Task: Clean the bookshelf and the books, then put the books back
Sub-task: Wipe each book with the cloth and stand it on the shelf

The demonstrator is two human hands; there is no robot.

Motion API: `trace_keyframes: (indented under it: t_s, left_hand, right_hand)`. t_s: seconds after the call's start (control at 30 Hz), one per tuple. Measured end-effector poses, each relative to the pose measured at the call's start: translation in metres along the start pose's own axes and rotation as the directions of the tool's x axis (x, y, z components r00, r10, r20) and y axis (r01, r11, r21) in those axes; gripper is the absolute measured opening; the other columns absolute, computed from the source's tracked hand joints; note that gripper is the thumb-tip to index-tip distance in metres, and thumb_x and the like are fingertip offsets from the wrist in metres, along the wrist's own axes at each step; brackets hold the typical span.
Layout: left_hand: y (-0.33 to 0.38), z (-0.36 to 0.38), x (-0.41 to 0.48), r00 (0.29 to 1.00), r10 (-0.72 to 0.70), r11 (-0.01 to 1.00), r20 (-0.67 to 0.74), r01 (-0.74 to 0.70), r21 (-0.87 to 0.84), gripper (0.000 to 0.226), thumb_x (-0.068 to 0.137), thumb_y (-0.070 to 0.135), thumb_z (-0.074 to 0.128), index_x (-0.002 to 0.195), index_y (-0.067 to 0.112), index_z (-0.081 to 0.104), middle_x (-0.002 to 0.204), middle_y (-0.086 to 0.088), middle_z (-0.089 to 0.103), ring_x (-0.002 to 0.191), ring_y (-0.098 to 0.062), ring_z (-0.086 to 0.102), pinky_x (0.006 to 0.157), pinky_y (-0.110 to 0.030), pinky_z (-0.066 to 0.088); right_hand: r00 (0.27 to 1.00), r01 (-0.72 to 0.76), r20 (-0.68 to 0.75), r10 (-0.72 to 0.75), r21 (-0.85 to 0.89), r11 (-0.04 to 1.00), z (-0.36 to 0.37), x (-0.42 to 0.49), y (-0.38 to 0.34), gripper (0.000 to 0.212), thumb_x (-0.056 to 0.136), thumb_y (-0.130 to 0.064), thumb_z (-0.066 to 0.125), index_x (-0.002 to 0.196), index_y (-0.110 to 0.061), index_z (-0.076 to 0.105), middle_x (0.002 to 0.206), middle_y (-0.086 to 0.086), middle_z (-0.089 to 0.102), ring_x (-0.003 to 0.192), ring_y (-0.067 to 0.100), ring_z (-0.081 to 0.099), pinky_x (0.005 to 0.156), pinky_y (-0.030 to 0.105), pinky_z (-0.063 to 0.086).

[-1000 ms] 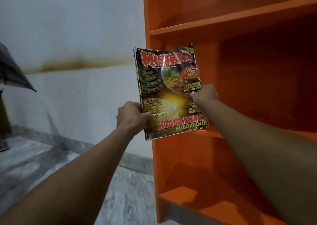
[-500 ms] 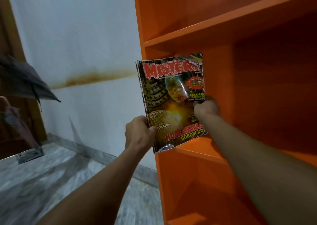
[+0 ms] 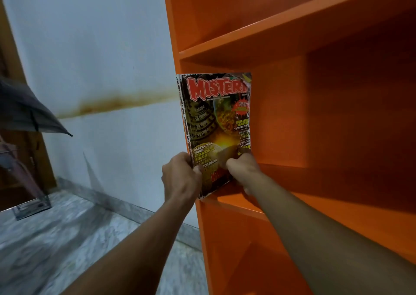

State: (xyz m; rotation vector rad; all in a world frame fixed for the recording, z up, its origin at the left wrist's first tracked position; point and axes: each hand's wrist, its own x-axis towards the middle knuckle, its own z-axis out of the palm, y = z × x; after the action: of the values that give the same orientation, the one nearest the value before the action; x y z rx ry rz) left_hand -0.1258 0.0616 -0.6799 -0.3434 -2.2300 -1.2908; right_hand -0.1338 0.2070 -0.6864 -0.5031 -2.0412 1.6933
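The magazine (image 3: 216,123) is held upright, its long axis vertical, at the left end of the middle shelf (image 3: 315,207) of the orange bookshelf (image 3: 292,35), with its cover turned to the viewer and its left edge close against the left side panel (image 3: 173,35). Its lower corner seems to touch the front edge of the shelf. The lower left edge is pinched by the fingers of the left hand (image 3: 181,177), and the lower right part is gripped by the curled fingers of the right hand (image 3: 244,170), which is reached farther into the compartment. The free space lies to the far right, so the magazine is probably to be pushed inward. The compartments in view hold nothing else. To the left, a stained white wall (image 3: 101,69), a marble floor (image 3: 67,238) and a dark umbrella (image 3: 27,112) are seen.
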Motion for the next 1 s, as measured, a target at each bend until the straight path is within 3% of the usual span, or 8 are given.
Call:
trace_keyframes:
  t_s: [0.13,0.3,0.5,0.63,0.83,1.0]
  left_hand:
    - [0.001,0.005,0.007,0.999,-0.036,0.996,0.009,0.036,0.077,0.017,0.087,0.025,0.072,0.091,0.013,0.060,0.096,-0.007,0.065,0.085,-0.025,0.064,0.073,-0.039,0.059]
    - [0.000,0.005,0.013,0.995,-0.089,0.991,0.034,0.085,0.105,0.018,0.086,0.026,0.072,0.085,0.011,0.062,0.090,-0.010,0.068,0.080,-0.027,0.068,0.070,-0.042,0.060]
    - [0.003,0.005,0.009,0.994,-0.102,0.983,0.045,0.094,0.156,0.027,0.090,0.035,0.067,0.095,0.008,0.066,0.092,-0.010,0.071,0.080,-0.025,0.069,0.062,-0.031,0.054]
    - [0.003,0.004,0.004,0.992,-0.114,0.978,0.059,0.101,0.184,0.038,0.091,0.044,0.063,0.099,0.006,0.068,0.092,-0.011,0.072,0.078,-0.025,0.070,0.058,-0.027,0.049]
    - [0.001,0.005,0.004,0.989,-0.133,0.963,0.070,0.113,0.245,0.048,0.089,0.052,0.061,0.102,0.006,0.069,0.092,-0.011,0.072,0.077,-0.024,0.070,0.047,-0.022,0.041]
    - [-0.001,-0.003,-0.004,0.989,-0.121,0.953,0.081,0.093,0.288,0.045,0.092,0.049,0.059,0.103,0.006,0.069,0.094,-0.009,0.070,0.066,-0.017,0.057,0.043,-0.020,0.030]
  right_hand:
    - [0.999,0.025,0.029,-0.025,-0.021,0.999,0.006,0.003,0.006,0.049,0.079,-0.015,0.068,0.125,-0.025,0.054,0.113,0.005,0.064,0.103,0.029,0.060,0.092,0.044,0.053]
    - [0.996,0.050,0.071,-0.047,-0.045,0.998,0.006,0.004,0.004,0.048,0.079,-0.013,0.066,0.125,-0.023,0.055,0.114,0.007,0.064,0.103,0.030,0.060,0.094,0.047,0.052]
    - [0.994,0.066,0.091,-0.063,-0.034,0.997,0.003,0.001,0.000,0.062,0.081,-0.012,0.068,0.137,-0.029,0.048,0.123,0.006,0.059,0.112,0.030,0.056,0.098,0.048,0.050]
    - [0.993,0.072,0.098,-0.068,-0.039,0.997,-0.001,-0.002,0.001,0.048,0.085,-0.007,0.064,0.126,-0.027,0.053,0.117,0.006,0.061,0.108,0.029,0.056,0.097,0.045,0.049]
    - [0.994,0.079,0.081,-0.072,-0.092,0.993,-0.004,-0.003,0.002,0.046,0.084,-0.005,0.061,0.128,-0.018,0.054,0.116,0.009,0.062,0.104,0.029,0.056,0.095,0.044,0.050]
    - [0.996,0.082,0.045,-0.075,-0.187,0.979,-0.007,-0.015,-0.001,0.045,0.087,-0.005,0.059,0.130,-0.013,0.052,0.122,0.010,0.060,0.106,0.028,0.055,0.087,0.037,0.049]
